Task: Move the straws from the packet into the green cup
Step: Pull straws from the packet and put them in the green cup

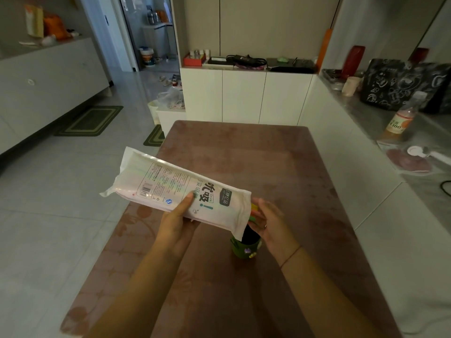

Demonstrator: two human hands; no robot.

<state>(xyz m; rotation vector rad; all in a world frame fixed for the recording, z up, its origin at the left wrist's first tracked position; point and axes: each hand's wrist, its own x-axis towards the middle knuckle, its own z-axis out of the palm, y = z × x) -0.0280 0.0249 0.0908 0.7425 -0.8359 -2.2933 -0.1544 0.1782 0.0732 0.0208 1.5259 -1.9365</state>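
Note:
My left hand grips a long white straw packet from below, thumb on top, tilted with its open end down to the right. Coloured straw ends poke out of that open end. My right hand pinches these straw ends with its fingers, just above the green cup. The cup stands upright on the brown table, partly hidden behind the packet's lower edge and my right hand. Its dark inside shows no straws that I can make out.
A white counter on the right holds an orange drink bottle, a black patterned bag and a clear packet. White cabinets stand behind the table. To the left lies tiled floor with green mats.

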